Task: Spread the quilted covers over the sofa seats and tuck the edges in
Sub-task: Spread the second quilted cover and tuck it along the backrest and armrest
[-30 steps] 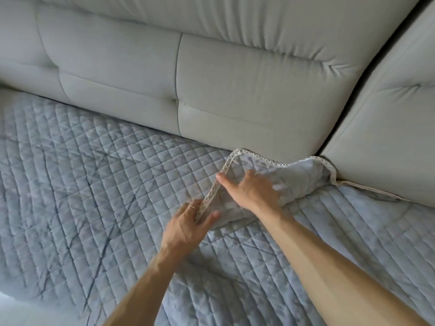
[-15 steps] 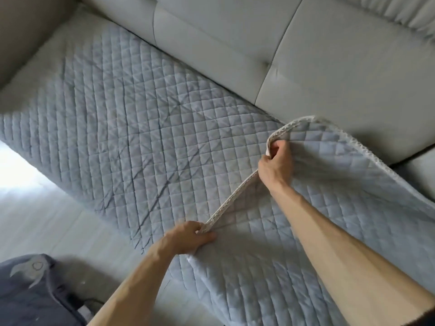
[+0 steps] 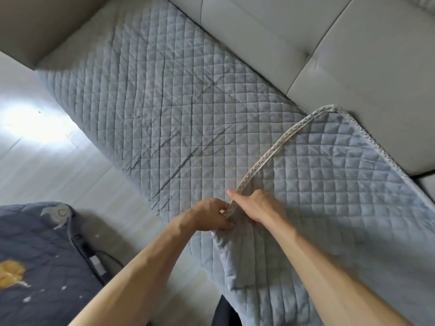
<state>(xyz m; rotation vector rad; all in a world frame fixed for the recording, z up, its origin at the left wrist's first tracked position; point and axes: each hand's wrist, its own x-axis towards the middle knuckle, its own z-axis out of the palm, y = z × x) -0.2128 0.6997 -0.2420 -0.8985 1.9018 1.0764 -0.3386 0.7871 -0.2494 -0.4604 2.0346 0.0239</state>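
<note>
Gripping lace trim (image 3: 266, 158) of cover (image 3: 341, 184) with left hand (image 3: 208, 218) and right hand (image 3: 257, 208), fingers curled. Grey-blue, square-quilted, lying on sofa (image 3: 353, 55) seat, near end hanging down, overlapping flat, creased second cover (image 3: 164, 102).

Left grip (image 3: 209, 217), right grip (image 3: 256, 208) close together, both pinching cover edge (image 3: 266, 159)

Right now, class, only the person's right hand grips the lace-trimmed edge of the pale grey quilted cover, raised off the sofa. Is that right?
Not quite. In the head view both hands grip it: the left hand pinches the lace-trimmed edge of the pale grey quilted cover right beside the right hand. The edge is indeed raised off the grey sofa.
</note>
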